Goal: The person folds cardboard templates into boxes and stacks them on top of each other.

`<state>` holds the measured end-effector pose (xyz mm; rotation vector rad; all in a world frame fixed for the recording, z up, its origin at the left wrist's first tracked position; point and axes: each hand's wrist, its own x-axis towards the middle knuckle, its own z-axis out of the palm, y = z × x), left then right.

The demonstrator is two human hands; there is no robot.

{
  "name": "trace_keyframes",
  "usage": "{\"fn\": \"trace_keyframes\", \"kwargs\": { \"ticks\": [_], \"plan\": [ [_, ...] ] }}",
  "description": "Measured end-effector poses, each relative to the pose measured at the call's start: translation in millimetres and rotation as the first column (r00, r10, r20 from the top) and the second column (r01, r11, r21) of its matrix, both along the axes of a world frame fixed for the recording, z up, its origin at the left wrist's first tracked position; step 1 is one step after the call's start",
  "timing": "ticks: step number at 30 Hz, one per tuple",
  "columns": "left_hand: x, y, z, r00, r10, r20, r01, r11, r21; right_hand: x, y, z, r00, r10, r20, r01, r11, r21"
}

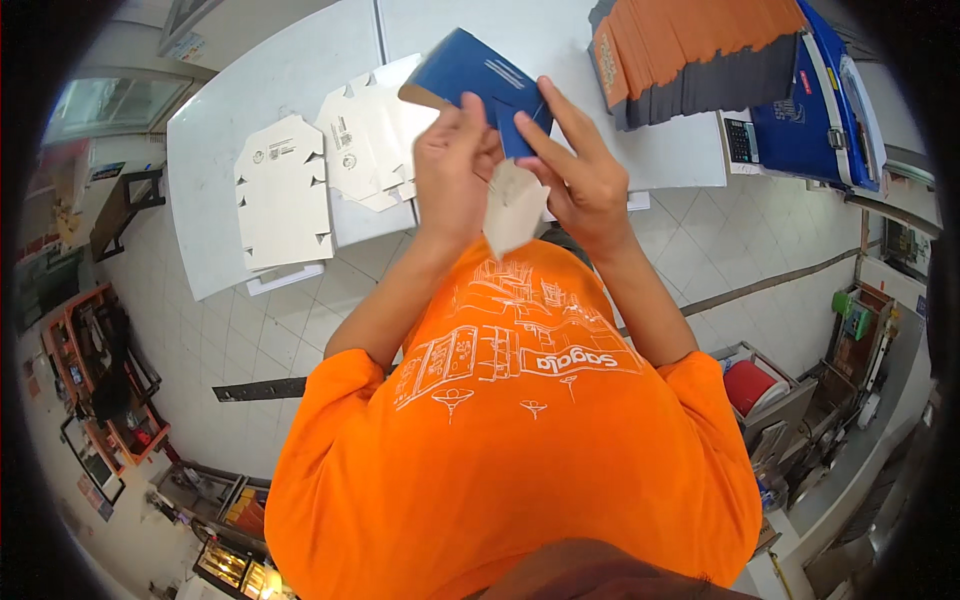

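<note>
Both hands hold a blue cardboard box blank [455, 78], partly folded, above the near edge of the table. My left hand [450, 165] has its thumb and fingers closed on the card's lower left side. My right hand [585, 170] grips the right side, thumb and forefinger apart across the printed blue face. A pale inner flap [512, 212] hangs down between the two hands, pointing toward my shirt. Flat white die-cut box blanks lie to the left, one pile [282, 195] farther out and an overlapping group [360, 145] nearer my left hand.
A white table [210, 170] spans the space ahead. At the right stands a tall stack of orange and dark blanks [690, 60], beside a blue binder case [805, 130] and a calculator [741, 140]. Shelves with a red roll [750, 385] stand at the lower right.
</note>
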<state>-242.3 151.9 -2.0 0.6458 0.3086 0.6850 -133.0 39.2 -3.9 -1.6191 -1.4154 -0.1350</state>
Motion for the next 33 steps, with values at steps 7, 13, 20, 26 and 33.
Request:
{"fn": "trace_keyframes", "kwargs": {
  "ticks": [7, 13, 20, 26, 33],
  "plan": [
    [30, -62, 15, 0.909, 0.393, -0.138, -0.274, 0.814, 0.512, 46, -10, 37, 0.992, 0.100, -0.071, -0.078, 0.962, 0.262],
    [66, 4, 150, 0.567, 0.794, 0.217, -0.015, -0.254, 0.967, 108, -18, 158, 0.829, -0.217, 0.516, -0.009, 0.917, 0.399],
    [158, -65, 284, 0.754, 0.429, 0.498, 0.340, -0.903, 0.263, 208, -61, 263, 0.051, -0.467, 0.883, 0.266, 0.858, 0.439],
    [200, -112, 199, 0.786, 0.275, 0.553, -0.114, -0.815, 0.568, 325, -87, 231, 0.612, -0.001, 0.791, 0.036, 0.999, -0.026],
    [243, -161, 55, 0.468, 0.882, -0.048, 0.555, -0.251, 0.793, 313, -74, 193, 0.705, 0.625, 0.335, -0.527, 0.778, -0.342]
  ]
}}
